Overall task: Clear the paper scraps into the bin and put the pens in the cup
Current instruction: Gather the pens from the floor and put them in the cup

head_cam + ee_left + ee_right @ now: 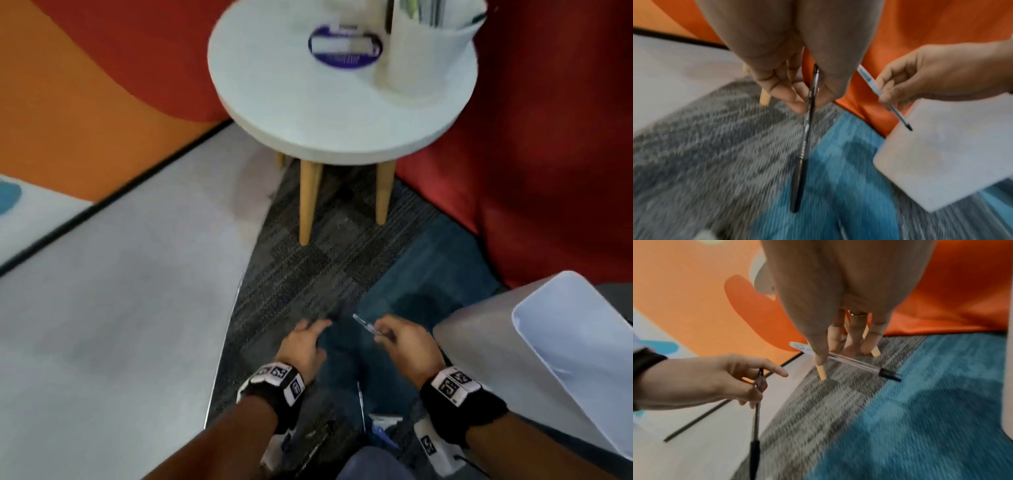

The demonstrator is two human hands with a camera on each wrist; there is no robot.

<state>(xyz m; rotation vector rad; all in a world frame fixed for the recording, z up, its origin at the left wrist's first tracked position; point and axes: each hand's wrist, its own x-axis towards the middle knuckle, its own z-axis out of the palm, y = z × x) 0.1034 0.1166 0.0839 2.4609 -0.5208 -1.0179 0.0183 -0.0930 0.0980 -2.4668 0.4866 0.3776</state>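
Observation:
My left hand (809, 104) pinches a dark pen (805, 146) near its top, and the pen hangs tip down over the carpet. My right hand (830, 353) holds a clear pen with a black cap (849, 361) between thumb and fingers, lying crosswise. In the head view both hands, left (318, 329) and right (383, 334), are low over the floor, close together. A white bin with a swing lid (548, 342) stands just right of my right hand. The white cup (421, 51) stands on the round table (342, 113) ahead. No paper scraps show.
The round white table has wooden legs (308, 202) and a purple oval label (346, 46) on top. A red seat (548, 154) curves round the table's right side, and an orange wall (85, 120) is at the left. Grey and blue carpet (308, 267) lies below.

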